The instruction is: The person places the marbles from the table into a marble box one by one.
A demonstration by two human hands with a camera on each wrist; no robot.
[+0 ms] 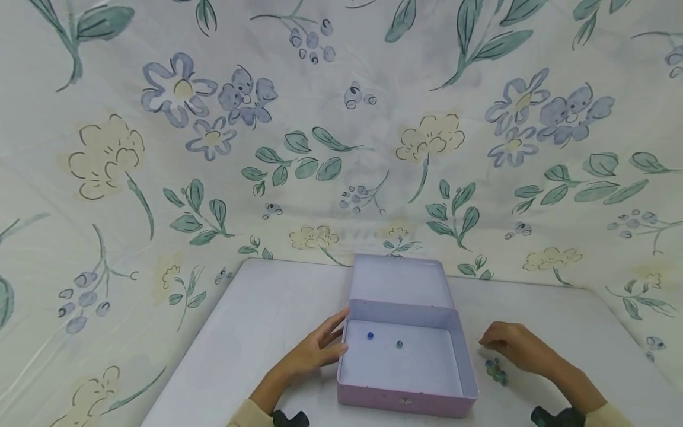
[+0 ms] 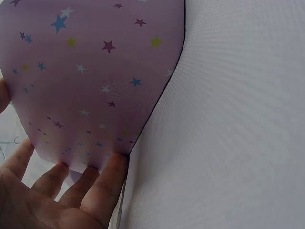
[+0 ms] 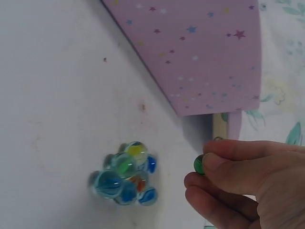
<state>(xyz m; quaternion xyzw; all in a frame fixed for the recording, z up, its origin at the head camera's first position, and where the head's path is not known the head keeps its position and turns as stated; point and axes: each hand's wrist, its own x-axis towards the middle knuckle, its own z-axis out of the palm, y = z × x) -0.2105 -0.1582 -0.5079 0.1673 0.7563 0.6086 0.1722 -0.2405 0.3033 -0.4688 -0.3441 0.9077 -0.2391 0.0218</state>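
Note:
A lilac tin box [image 1: 384,396] printed with stars stands with its hinged lid [image 1: 399,281] raised at the back. On its floor lie a blue marble [image 1: 370,335] and a greenish marble [image 1: 399,344], set apart. My left hand [image 1: 312,353] rests against the box's left side, fingers spread, fingertips touching the wall [image 2: 95,71]. To the right of the box, my right hand [image 1: 520,347] pinches a green marble [image 3: 198,164] between thumb and forefinger. Just beside that hand, several glass marbles [image 1: 496,372] sit in a cluster on the table.
The white table [image 1: 256,314] extends on both sides of the box. Behind and around it hangs a floral cloth [image 1: 320,196]. In the right wrist view, small dark specks [image 3: 105,59] mark the tabletop. Each wrist wears a dark device [image 1: 557,417].

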